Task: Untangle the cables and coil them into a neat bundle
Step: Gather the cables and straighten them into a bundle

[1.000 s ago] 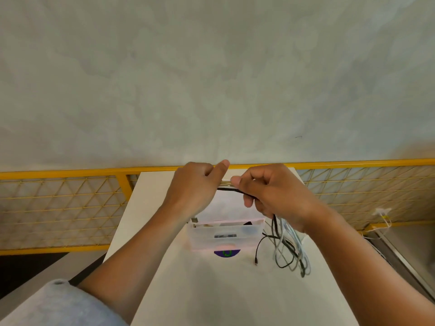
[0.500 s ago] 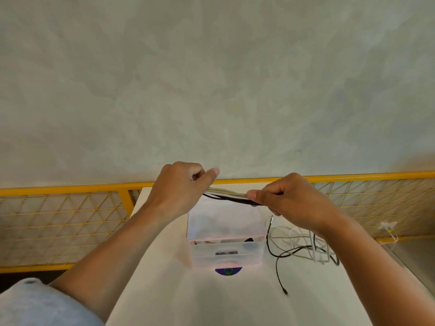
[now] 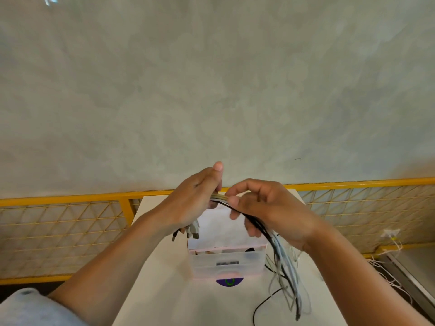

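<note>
— Grey plaster wall [image 3: 211, 90] fills the head view above one yellow mesh railing [image 3: 70, 198]; what stands before it?
— One white desk [image 3: 164, 290], its far edge at the railing. Near the middle sits one translucent box [image 3: 227, 264] with a pale pink lid raised behind it, and one purple disc [image 3: 229, 282] shows at its near side.
— And the cables?
— One bunch of cables [image 3: 282, 260], black, white and grey; blur stops me counting the strands. It is held up over the box and hangs down past the box's right side toward the desk's right edge. One black strand [image 3: 261, 304] trails toward the near edge.
— How many hands?
— Two. The left hand [image 3: 195, 198] has its fingers curled round the bunch, thumb sticking up, and several plugs [image 3: 194, 230] dangle below it. The right hand [image 3: 266, 208] pinches the same bunch between thumb and forefinger, with the other fingers loosely bent beneath.
— Anything else?
— One grey sleeve [image 3: 30, 309] at the lower left, and thin white wires [image 3: 392, 236] off the desk by the railing on the right
</note>
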Available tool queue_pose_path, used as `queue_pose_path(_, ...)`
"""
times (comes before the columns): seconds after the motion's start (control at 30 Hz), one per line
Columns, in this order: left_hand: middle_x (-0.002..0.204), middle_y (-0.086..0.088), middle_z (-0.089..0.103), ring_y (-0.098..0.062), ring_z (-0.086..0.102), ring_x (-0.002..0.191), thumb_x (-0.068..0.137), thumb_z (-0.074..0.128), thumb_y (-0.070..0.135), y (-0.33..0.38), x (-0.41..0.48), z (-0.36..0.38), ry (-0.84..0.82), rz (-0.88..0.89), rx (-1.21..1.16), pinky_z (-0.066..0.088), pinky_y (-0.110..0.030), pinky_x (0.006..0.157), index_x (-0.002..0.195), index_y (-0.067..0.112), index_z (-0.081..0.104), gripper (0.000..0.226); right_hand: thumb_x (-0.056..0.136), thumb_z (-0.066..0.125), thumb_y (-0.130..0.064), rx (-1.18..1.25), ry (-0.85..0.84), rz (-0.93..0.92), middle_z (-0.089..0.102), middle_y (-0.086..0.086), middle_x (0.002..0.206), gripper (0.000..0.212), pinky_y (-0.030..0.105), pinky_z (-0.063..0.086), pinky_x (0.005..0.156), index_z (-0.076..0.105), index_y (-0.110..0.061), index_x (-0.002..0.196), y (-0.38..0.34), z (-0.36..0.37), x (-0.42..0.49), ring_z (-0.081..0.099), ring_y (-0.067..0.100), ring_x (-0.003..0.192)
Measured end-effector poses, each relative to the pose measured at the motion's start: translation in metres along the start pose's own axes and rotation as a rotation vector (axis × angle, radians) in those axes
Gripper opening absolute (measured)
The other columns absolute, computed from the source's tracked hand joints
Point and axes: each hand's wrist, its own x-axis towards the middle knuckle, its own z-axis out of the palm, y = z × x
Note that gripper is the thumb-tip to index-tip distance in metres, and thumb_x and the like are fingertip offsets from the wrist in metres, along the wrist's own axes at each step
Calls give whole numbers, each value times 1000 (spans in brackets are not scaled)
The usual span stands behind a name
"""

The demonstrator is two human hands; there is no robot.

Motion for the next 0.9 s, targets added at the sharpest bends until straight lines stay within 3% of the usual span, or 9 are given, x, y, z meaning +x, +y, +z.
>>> queue_pose_path(0.17, 69, 2, 54, -8, 47, 62, 85, 19, 76, 5, -1, -3, -108, -13, 28, 39, -17, 61, 91, 4, 55, 80, 92, 71, -9, -85, 81, -58, 74, 16, 77, 8, 39, 59, 64, 71, -1, 89, -10, 7, 9, 70, 26, 62)
queue_pose_path(0.3, 59, 2, 50, -13, 35, 55, 87, 15, 75, 10, -2, -9, -199, -28, 35, 32, -20, 53, 95, -1, 56, 87, 96, 66, -11, -229, 112, -96, 74, 10, 70, 13, 40, 58, 66, 72, -9, 85, -11, 4, 9, 74, 26, 64)
queue_pose_path(0.43, 59, -2, 53, -14, 30, 51, 91, 12, 73, 12, -3, -12, -198, -75, 3, 29, -18, 48, 85, 9, 56, 79, 94, 70, -24, -354, 54, -100, 71, -2, 65, 10, 29, 54, 59, 73, -18, 87, -13, 5, 8, 67, 13, 57)
queue_pose_path(0.53, 60, -4, 53, -13, 31, 49, 91, 11, 73, 10, -3, -12, -188, -98, -4, 29, -17, 47, 81, 10, 56, 78, 90, 74, -20, -369, 19, -99, 65, -7, 59, 6, 18, 42, 54, 76, -19, 85, -14, 3, 6, 53, 3, 50)
queue_pose_path(0.77, 62, -3, 54, -12, 34, 50, 92, 12, 74, 6, -1, -10, -152, -97, 90, 32, -20, 52, 83, -1, 57, 88, 86, 77, -20, -549, 113, -248, 68, -10, 72, 5, 18, 44, 56, 79, -23, 82, -12, 7, 3, 57, 6, 61)
queue_pose_path(0.9, 69, -10, 53, -14, 35, 51, 87, 16, 80, 4, 2, -11, -160, -109, 124, 32, -24, 53, 91, -6, 58, 95, 86, 74, -17, -715, 125, -345, 60, -21, 64, 7, 10, 42, 62, 78, -21, 83, -11, 13, 4, 59, 0, 69)
